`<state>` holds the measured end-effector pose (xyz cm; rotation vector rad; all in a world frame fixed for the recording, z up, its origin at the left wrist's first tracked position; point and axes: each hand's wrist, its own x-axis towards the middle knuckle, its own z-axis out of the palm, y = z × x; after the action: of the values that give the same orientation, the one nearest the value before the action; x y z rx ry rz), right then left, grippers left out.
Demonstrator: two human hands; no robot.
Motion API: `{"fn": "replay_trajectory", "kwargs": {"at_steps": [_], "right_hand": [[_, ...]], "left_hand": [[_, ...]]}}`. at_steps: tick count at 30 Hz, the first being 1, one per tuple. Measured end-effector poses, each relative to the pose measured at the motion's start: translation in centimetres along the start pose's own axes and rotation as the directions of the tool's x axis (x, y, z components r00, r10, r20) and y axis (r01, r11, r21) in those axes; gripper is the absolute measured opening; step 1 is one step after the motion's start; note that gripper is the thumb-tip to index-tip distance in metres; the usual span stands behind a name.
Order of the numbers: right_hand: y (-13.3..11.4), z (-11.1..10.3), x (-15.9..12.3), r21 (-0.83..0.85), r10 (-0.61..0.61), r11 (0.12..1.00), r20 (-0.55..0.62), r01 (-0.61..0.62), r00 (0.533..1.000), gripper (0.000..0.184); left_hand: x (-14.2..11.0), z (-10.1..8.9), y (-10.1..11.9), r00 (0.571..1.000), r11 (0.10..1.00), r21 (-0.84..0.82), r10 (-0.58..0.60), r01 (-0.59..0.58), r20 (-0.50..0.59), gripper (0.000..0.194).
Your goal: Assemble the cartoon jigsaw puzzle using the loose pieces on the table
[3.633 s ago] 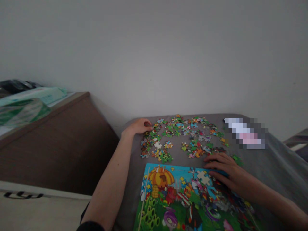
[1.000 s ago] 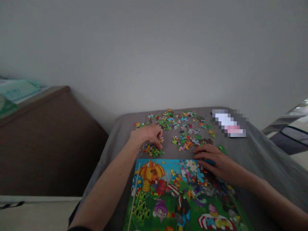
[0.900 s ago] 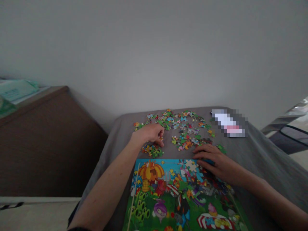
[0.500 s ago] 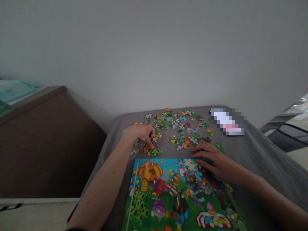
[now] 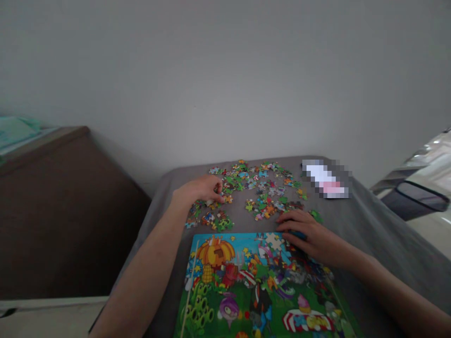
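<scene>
Loose jigsaw pieces (image 5: pixel 257 192) in many colours lie scattered in loose clusters on a grey cloth (image 5: pixel 373 239). My left hand (image 5: pixel 199 190) is above the left side of the scatter, with curled fingers over pieces; whether it holds one is hidden. A small cluster (image 5: pixel 220 221) lies just below it. My right hand (image 5: pixel 299 232) rests at the top edge of a colourful cartoon jigsaw puzzle (image 5: pixel 246 291), its fingers over a blue piece (image 5: pixel 296 234). A pale gap-shaped piece (image 5: pixel 272 240) lies on the puzzle beside the fingers.
A pixelated, blurred white and pink object (image 5: pixel 326 178) lies on the far side of the cloth. A brown panel (image 5: pixel 70 211) stands to the left, a white wall (image 5: pixel 225 80) behind, and a shiny grey item (image 5: pixel 416 183) to the right.
My left hand has moved away from the small cluster towards the far pieces, and some pieces at the left have shifted. My right hand stays at the puzzle's edge. The view has drifted slightly left.
</scene>
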<state>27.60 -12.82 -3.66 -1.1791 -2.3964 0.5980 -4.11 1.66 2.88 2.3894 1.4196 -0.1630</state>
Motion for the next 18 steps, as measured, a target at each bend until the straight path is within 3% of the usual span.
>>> {"fn": "replay_trajectory", "kwargs": {"at_steps": [3,5,7,10,15,18], "right_hand": [[-0.3,-0.2,0.1,-0.010,0.007,1.000,0.012,-0.006,1.000,0.024],[-0.4,-0.3,0.2,-0.018,0.010,1.000,0.020,-0.009,1.000,0.023],[-0.5,-0.4,0.3,-0.017,0.000,1.000,0.026,0.000,1.000,0.022],[-0.6,-0.6,0.4,-0.009,-0.020,1.000,0.025,0.020,0.999,0.021],[-0.7,-0.6,0.4,-0.038,-0.030,0.999,0.014,0.030,0.999,0.019],[-0.9,-0.1,0.4,-0.115,-0.024,0.993,-0.059,0.017,0.998,0.025]], "left_hand": [[0.4,0.6,2.6,0.962,0.987,0.006,0.156,-0.158,-0.222,0.017],[0.7,1.8,4.3,0.918,0.959,0.057,0.283,-0.279,-0.279,0.024],[0.9,3.0,5.5,0.905,0.929,0.103,0.370,-0.356,-0.210,0.033],[1.1,3.9,5.9,0.909,0.915,0.113,0.400,-0.388,-0.116,0.036],[0.8,2.6,4.9,0.915,0.913,0.090,0.402,-0.398,-0.025,0.014],[0.7,2.1,5.1,0.921,0.916,0.100,0.389,-0.387,0.003,0.015]]}}
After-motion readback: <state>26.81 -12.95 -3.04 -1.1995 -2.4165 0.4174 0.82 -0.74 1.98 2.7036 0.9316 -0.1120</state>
